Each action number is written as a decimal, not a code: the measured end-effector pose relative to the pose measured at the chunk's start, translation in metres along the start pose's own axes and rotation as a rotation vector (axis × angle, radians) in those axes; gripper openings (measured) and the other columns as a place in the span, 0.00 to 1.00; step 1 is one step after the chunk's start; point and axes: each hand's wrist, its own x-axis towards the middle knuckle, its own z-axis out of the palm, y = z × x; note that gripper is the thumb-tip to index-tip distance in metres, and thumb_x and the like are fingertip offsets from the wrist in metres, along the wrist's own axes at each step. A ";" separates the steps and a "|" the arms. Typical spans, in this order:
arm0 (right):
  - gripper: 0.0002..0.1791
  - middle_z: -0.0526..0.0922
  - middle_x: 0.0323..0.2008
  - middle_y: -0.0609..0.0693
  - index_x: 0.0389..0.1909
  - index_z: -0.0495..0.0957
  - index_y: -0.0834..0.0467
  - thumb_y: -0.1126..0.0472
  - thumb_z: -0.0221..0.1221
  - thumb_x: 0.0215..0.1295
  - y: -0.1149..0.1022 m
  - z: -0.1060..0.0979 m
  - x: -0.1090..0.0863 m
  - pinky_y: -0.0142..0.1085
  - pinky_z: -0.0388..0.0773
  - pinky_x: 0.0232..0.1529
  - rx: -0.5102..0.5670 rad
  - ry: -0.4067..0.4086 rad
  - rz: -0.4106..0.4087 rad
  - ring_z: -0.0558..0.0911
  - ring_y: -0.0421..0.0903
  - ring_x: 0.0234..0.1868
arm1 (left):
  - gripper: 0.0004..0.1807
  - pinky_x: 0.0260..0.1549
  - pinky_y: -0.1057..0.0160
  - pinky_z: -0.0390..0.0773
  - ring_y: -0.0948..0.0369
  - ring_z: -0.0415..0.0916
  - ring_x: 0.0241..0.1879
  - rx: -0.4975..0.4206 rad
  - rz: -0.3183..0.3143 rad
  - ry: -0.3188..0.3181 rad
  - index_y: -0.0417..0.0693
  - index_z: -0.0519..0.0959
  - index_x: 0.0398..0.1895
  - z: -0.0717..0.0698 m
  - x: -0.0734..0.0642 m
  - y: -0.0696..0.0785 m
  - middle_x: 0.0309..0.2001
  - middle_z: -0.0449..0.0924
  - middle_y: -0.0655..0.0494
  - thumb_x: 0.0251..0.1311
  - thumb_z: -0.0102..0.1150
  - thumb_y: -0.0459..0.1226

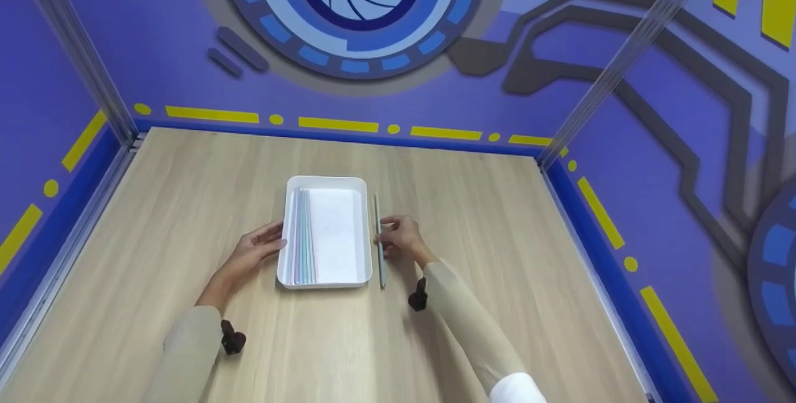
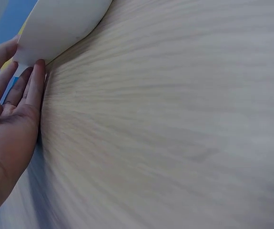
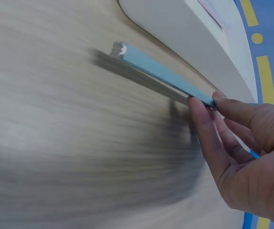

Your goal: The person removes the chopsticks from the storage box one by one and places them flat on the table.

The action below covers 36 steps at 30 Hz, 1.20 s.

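A white rectangular tray lies on the table with several thin pastel pencils side by side along its left part. My left hand is at the tray's left side, its fairly straight fingers touching the outer wall. To the right of the tray, my right hand pinches a pale blue pencil between thumb and fingertips. That pencil runs roughly parallel to the tray's right edge, apart from it. Its near end is silvery and crinkled, and its shadow falls on the table beneath.
The pale wood tabletop spreads around the tray. Blue-purple printed panels with yellow marks stand along its back and sides, with metal posts at the corners. A small black device sits at each wrist.
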 end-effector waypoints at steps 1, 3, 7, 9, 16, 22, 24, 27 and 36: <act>0.25 0.86 0.36 0.56 0.62 0.78 0.65 0.71 0.67 0.62 0.001 0.002 0.001 0.40 0.91 0.34 -0.007 0.004 0.000 0.86 0.45 0.31 | 0.36 0.65 0.71 0.75 0.44 0.55 0.79 0.000 0.001 -0.001 0.41 0.56 0.80 0.000 0.000 0.000 0.79 0.55 0.38 0.73 0.58 0.35; 0.25 0.87 0.35 0.55 0.61 0.78 0.65 0.70 0.68 0.62 0.002 0.004 0.003 0.37 0.90 0.31 -0.013 0.008 0.000 0.85 0.44 0.30 | 0.37 0.65 0.72 0.75 0.44 0.55 0.79 -0.007 0.005 -0.004 0.40 0.55 0.80 0.000 0.000 0.000 0.79 0.55 0.38 0.73 0.58 0.35; 0.26 0.87 0.35 0.55 0.61 0.79 0.64 0.70 0.69 0.61 0.004 0.007 0.006 0.35 0.89 0.29 0.021 0.016 0.008 0.85 0.43 0.28 | 0.37 0.65 0.72 0.76 0.44 0.55 0.78 -0.012 0.001 0.003 0.41 0.55 0.80 -0.002 -0.001 0.001 0.79 0.56 0.37 0.73 0.59 0.36; 0.26 0.87 0.36 0.55 0.61 0.80 0.63 0.70 0.69 0.61 0.006 0.009 0.007 0.35 0.89 0.28 0.045 0.026 0.018 0.85 0.42 0.28 | 0.37 0.65 0.71 0.76 0.44 0.55 0.79 -0.006 -0.004 0.004 0.41 0.55 0.80 -0.003 0.000 0.003 0.79 0.56 0.37 0.73 0.59 0.36; 0.25 0.90 0.37 0.56 0.60 0.81 0.62 0.71 0.70 0.60 0.011 0.012 0.009 0.35 0.90 0.28 0.089 0.050 0.009 0.86 0.41 0.27 | 0.38 0.65 0.72 0.75 0.44 0.55 0.79 0.013 -0.016 0.006 0.41 0.55 0.80 -0.003 -0.001 0.003 0.80 0.55 0.39 0.73 0.59 0.38; 0.25 0.90 0.36 0.55 0.59 0.81 0.64 0.69 0.71 0.60 0.014 0.012 0.010 0.34 0.89 0.29 0.076 0.055 0.002 0.87 0.41 0.28 | 0.38 0.65 0.72 0.76 0.45 0.55 0.79 0.016 -0.018 0.002 0.41 0.55 0.80 -0.002 -0.001 0.001 0.80 0.55 0.40 0.73 0.59 0.39; 0.24 0.90 0.37 0.57 0.58 0.81 0.66 0.69 0.71 0.60 0.015 0.009 0.009 0.33 0.90 0.30 0.073 0.055 -0.002 0.87 0.42 0.29 | 0.38 0.64 0.72 0.76 0.45 0.56 0.79 0.024 -0.023 0.006 0.43 0.56 0.80 -0.002 -0.001 0.001 0.80 0.55 0.41 0.73 0.60 0.40; 0.22 0.89 0.38 0.59 0.57 0.80 0.68 0.69 0.69 0.62 0.015 0.003 0.007 0.35 0.90 0.31 0.077 0.051 -0.014 0.88 0.44 0.30 | 0.38 0.63 0.74 0.76 0.46 0.56 0.79 0.028 -0.026 0.012 0.44 0.57 0.80 -0.002 -0.001 0.000 0.80 0.56 0.42 0.72 0.60 0.40; 0.19 0.88 0.40 0.63 0.59 0.79 0.69 0.69 0.63 0.67 0.006 -0.018 0.001 0.46 0.91 0.38 0.050 0.067 -0.065 0.90 0.52 0.36 | 0.37 0.65 0.73 0.75 0.44 0.54 0.79 0.035 -0.024 -0.005 0.42 0.55 0.80 -0.003 -0.002 0.003 0.80 0.54 0.39 0.74 0.58 0.39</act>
